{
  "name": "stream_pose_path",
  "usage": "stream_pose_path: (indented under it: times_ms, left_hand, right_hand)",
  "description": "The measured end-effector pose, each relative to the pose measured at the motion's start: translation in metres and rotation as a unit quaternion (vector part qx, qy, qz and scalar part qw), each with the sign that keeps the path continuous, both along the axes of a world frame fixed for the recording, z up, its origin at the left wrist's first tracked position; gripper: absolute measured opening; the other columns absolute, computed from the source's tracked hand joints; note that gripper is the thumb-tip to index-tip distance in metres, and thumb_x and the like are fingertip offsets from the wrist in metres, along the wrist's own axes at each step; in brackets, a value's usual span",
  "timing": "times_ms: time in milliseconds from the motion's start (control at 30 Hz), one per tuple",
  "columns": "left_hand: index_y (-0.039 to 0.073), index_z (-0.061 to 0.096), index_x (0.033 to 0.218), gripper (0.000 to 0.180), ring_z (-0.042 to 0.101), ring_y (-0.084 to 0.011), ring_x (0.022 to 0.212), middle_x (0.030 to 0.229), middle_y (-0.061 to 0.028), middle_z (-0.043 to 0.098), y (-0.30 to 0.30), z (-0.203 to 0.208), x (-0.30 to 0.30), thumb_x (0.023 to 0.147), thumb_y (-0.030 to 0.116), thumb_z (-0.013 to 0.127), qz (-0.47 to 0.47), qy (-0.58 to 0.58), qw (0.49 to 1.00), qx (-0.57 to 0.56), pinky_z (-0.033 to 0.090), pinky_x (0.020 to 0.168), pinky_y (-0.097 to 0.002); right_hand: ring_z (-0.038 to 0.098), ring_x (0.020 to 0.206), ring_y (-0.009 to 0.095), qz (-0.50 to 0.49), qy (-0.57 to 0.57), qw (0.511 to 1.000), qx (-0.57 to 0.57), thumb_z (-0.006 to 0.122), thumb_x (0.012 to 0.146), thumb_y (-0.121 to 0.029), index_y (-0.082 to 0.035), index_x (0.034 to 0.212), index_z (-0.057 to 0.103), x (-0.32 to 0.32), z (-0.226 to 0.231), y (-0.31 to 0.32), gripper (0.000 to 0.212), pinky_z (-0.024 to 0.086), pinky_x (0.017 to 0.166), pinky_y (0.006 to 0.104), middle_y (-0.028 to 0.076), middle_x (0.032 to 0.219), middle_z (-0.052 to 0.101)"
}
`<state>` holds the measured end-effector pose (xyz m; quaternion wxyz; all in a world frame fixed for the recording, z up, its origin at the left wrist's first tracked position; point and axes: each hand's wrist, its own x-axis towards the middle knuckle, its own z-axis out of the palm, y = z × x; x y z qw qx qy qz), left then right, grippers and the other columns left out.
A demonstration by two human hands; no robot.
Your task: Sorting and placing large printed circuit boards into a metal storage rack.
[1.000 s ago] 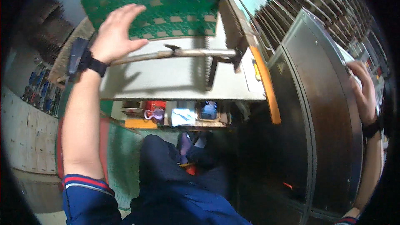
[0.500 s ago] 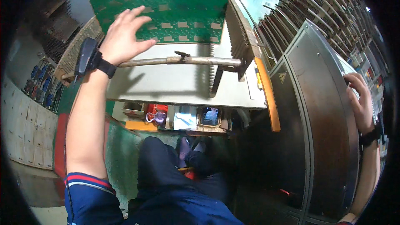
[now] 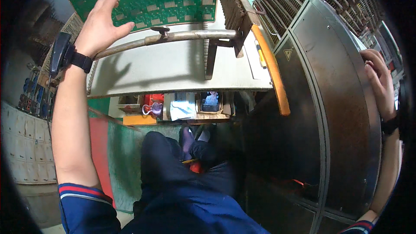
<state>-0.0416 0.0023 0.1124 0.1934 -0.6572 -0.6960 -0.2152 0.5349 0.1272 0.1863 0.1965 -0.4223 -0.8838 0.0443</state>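
Observation:
My left hand [image 3: 102,25] is open, thumb and fingers apart, in front of a large green circuit board panel [image 3: 149,0]. The panel stands upright in a rack with a toothed side [image 3: 236,6]. Below the hand, a metal bar [image 3: 188,37] with a small clamp [image 3: 160,30] runs across the rack. Far to the right, my right hand [image 3: 379,78] has its fingers curled by the edge of a dark metal cabinet [image 3: 346,86]. Anything between those fingers is too hidden to make out. Each wrist wears a black strap.
A white tabletop [image 3: 151,69] lies under the rack, with a yellow marker-like item [image 3: 261,56] at its right. An open drawer below holds a phone [image 3: 210,102] and a purple cup-like item [image 3: 154,109]. Rows of toothed racks [image 3: 299,4] stand behind the cabinet.
The whole view has shifted, so the rack and panel sit higher and further left in the picture. My left hand stays open by the panel. My right fingers are more curled.

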Motion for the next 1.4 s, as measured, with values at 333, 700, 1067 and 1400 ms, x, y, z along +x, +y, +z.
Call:
stream_pose_path:
  times_ms: [333, 700, 1067, 1400]
  left_hand:
    - [0.022, 0.042, 0.146, 0.077, 0.036, -0.0364, 0.139, 0.153, -0.014, 0.035, -0.001, -0.004, -0.01, 0.075, 0.023, 0.075, -0.002, 0.085, 0.996, 0.007, 0.034, 0.114, -0.0445]
    - [0.022, 0.042, 0.146, 0.08, 0.036, -0.0349, 0.14, 0.153, -0.0138, 0.036, 0.003, -0.007, -0.021, 0.074, 0.023, 0.076, 0.011, 0.125, 0.992, 0.004, 0.033, 0.115, -0.0449]
    - [0.013, 0.051, 0.134, 0.065, 0.047, -0.0346, 0.128, 0.134, -0.0154, 0.051, -0.001, -0.003, -0.012, 0.073, 0.019, 0.074, 0.014, 0.098, 0.995, -0.014, 0.037, 0.11, -0.0436]
    - [0.011, 0.052, 0.13, 0.06, 0.047, -0.0332, 0.128, 0.134, -0.0142, 0.051, -0.001, -0.002, -0.011, 0.074, 0.018, 0.073, -0.005, 0.094, 0.995, -0.011, 0.038, 0.11, -0.042]
  right_hand:
    - [0.051, 0.119, 0.023, 0.014, -0.046, 0.998, 0.03, 0.052, 0.095, -0.028, 0.003, 0.12, 0.057, 0.005, 0.001, 0.004, 0.04, 0.036, 0.105, 0.0339, 0.012, 0.123, 0.054]
    - [0.05, 0.121, 0.022, 0.01, -0.006, 1.0, 0.009, 0.052, 0.095, -0.027, 0.003, 0.122, 0.056, 0.005, -0.002, 0.004, 0.041, 0.036, 0.105, 0.0339, 0.013, 0.125, 0.054]
    - [0.049, 0.123, 0.022, 0.013, -0.005, 1.0, 0.012, 0.052, 0.097, -0.025, 0.002, 0.121, 0.057, 0.005, -0.002, 0.002, 0.036, 0.033, 0.107, 0.0325, 0.012, 0.127, 0.053]
    - [0.051, 0.121, 0.024, 0.014, -0.025, 0.998, 0.047, 0.051, 0.094, -0.022, 0.004, 0.117, 0.059, 0.001, 0.0, -0.002, 0.036, 0.035, 0.106, 0.0339, 0.014, 0.124, 0.056]
